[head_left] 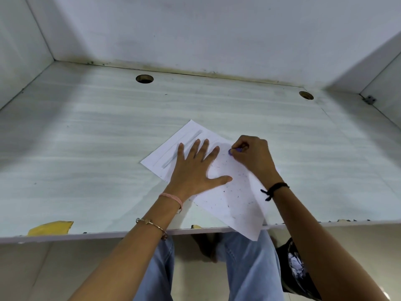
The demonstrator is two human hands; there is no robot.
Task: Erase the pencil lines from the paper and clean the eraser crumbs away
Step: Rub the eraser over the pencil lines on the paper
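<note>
A white sheet of paper [236,198] lies slanted on the pale desk [86,148], its near corner hanging over the front edge. Grey pencil lines [183,148] run along its far left part. Dark eraser crumbs [234,187] are scattered over the middle and near part of the sheet. My left hand [194,170] presses flat on the paper with fingers spread. My right hand [252,157] pinches a small purple eraser [233,151] whose tip touches the paper just right of my left fingertips.
Two round cable holes [144,79] [306,95] sit near the desk's back edge. White walls enclose the desk at the back and on both sides. Yellow tape [51,228] sticks to the front edge at left. My legs in jeans are below the desk.
</note>
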